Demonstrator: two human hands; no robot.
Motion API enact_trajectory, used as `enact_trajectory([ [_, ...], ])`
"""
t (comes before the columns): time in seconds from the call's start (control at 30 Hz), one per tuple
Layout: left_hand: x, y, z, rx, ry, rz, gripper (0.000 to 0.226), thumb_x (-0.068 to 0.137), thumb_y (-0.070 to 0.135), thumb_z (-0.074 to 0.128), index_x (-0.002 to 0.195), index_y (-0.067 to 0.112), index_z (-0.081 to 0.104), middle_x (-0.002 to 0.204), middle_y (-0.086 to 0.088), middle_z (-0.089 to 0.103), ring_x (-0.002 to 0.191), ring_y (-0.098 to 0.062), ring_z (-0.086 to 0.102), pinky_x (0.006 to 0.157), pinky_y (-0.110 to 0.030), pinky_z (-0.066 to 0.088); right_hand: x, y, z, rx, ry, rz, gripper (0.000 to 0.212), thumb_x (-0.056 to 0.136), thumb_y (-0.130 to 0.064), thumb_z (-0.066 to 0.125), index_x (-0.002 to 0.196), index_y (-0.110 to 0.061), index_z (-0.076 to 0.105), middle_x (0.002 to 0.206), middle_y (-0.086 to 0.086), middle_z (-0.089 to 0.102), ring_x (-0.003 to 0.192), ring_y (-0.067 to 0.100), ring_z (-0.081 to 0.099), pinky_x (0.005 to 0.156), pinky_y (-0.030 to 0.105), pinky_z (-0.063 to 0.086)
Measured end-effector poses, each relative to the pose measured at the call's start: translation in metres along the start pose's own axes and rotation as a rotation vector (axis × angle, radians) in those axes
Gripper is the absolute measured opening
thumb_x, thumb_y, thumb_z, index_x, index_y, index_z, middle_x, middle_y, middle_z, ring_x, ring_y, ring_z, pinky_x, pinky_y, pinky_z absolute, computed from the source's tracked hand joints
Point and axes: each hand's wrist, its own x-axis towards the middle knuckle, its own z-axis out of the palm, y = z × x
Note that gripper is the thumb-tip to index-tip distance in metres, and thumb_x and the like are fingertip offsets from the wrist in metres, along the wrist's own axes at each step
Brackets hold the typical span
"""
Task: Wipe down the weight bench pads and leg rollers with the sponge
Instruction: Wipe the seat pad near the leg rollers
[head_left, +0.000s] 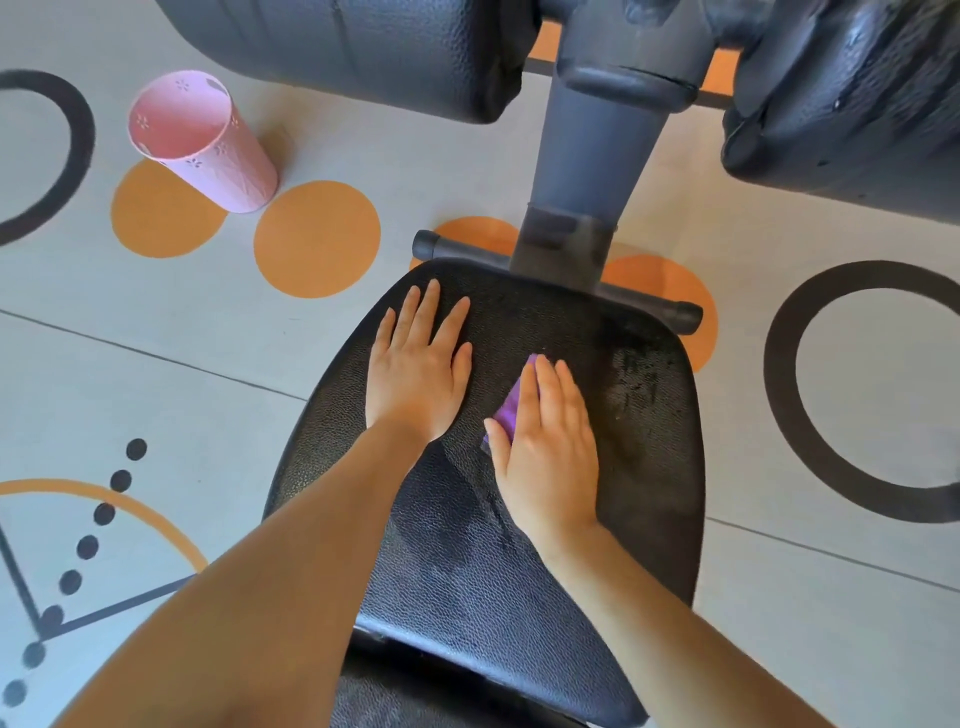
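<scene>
The black textured seat pad (649, 467) of the weight bench fills the middle of the view. My left hand (418, 371) lies flat on its upper left part, fingers spread, holding nothing. My right hand (548, 444) presses a purple sponge (509, 410) flat against the pad's middle; only the sponge's left edge shows from under the palm. A wet streaky patch shows on the pad to the right of that hand. Two black leg rollers, the left roller (363, 47) and the right roller (852, 104), hang at the top on either side of the grey post (597, 156).
A pink perforated metal cup (208, 150) stands tilted on the floor at the upper left. The floor mat (156, 322) is pale with orange discs and black rings. A black crossbar with rubber end caps (685, 314) sticks out behind the seat pad.
</scene>
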Motion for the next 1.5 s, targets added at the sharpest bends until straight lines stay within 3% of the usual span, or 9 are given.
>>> enact_trajectory([
  [0.17,-0.001,0.001,0.000,-0.003,0.009,0.002,0.055,0.096,0.042,0.020,0.146,0.025,0.036,0.156,-0.009,0.026,0.145,-0.025,0.020,0.117,-0.043,0.017,0.027,0.019,0.004,-0.026,0.004,-0.106,0.058,0.092,-0.031,0.046,0.134,0.010,0.047,0.142,0.026,0.044,0.136,0.039,0.037,0.113,0.045,0.034],
  [0.3,-0.001,0.000,0.000,0.002,0.013,-0.001,0.055,0.096,0.042,0.021,0.146,0.026,0.036,0.156,-0.009,0.026,0.145,-0.025,0.020,0.117,-0.043,0.017,0.075,0.033,0.010,-0.007,0.070,-0.001,0.051,0.091,-0.023,0.058,0.129,0.011,0.051,0.139,0.028,0.046,0.134,0.043,0.039,0.109,0.048,0.038],
  [0.4,-0.001,0.000,0.001,0.014,0.017,0.006,0.054,0.096,0.042,0.023,0.146,0.026,0.036,0.156,-0.009,0.027,0.145,-0.025,0.021,0.117,-0.043,0.017,0.097,0.038,0.010,0.010,0.063,0.044,0.049,0.094,-0.024,0.056,0.130,0.010,0.051,0.140,0.027,0.046,0.136,0.041,0.036,0.113,0.045,0.032],
  [0.5,-0.001,-0.001,0.002,0.004,0.019,0.006,0.053,0.097,0.041,0.024,0.146,0.025,0.037,0.156,-0.009,0.027,0.145,-0.026,0.021,0.116,-0.043,0.018,0.082,0.034,0.008,0.071,0.081,0.047,0.058,0.096,-0.035,0.043,0.134,0.009,0.047,0.140,0.023,0.047,0.136,0.039,0.037,0.114,0.044,0.031],
  [0.6,-0.001,0.000,0.002,0.007,0.022,0.010,0.053,0.097,0.041,0.024,0.146,0.025,0.038,0.156,-0.010,0.028,0.145,-0.026,0.022,0.116,-0.043,0.018,0.041,0.023,0.003,0.089,0.081,0.056,0.067,0.093,-0.044,0.042,0.137,0.006,0.044,0.143,0.018,0.046,0.136,0.036,0.036,0.114,0.043,0.031],
  [0.83,-0.001,0.000,0.001,0.012,0.008,0.003,0.054,0.097,0.041,0.022,0.146,0.025,0.037,0.156,-0.009,0.027,0.145,-0.026,0.021,0.116,-0.043,0.017,-0.002,0.017,0.002,-0.017,0.046,0.042,0.057,0.094,-0.034,0.050,0.138,0.003,0.046,0.144,0.017,0.045,0.138,0.033,0.036,0.113,0.042,0.034],
  [1.07,-0.004,0.012,0.000,0.010,-0.033,-0.081,0.052,0.100,0.038,0.022,0.149,0.025,0.031,0.158,-0.009,0.021,0.147,-0.026,0.015,0.118,-0.043,0.013,0.063,0.050,0.008,0.017,0.112,0.072,0.052,0.088,-0.022,0.066,0.126,0.011,0.053,0.138,0.028,0.048,0.132,0.044,0.041,0.108,0.047,0.040],
  [1.23,-0.020,0.027,0.004,0.021,-0.055,-0.126,0.055,0.099,0.041,0.017,0.151,0.025,0.024,0.159,-0.009,0.016,0.147,-0.026,0.010,0.118,-0.041,0.010,0.093,0.062,0.010,0.021,0.080,0.092,0.050,0.094,-0.022,0.060,0.131,0.010,0.050,0.143,0.025,0.043,0.138,0.041,0.034,0.113,0.041,0.029],
  [1.5,-0.022,0.027,0.005,0.001,-0.014,-0.114,0.057,0.095,0.042,0.019,0.147,0.023,0.034,0.157,-0.011,0.024,0.146,-0.028,0.017,0.117,-0.043,0.014,0.010,0.043,-0.002,0.003,0.074,0.098,0.058,0.092,-0.028,0.057,0.138,0.006,0.044,0.146,0.021,0.041,0.139,0.038,0.033,0.115,0.043,0.030],
])
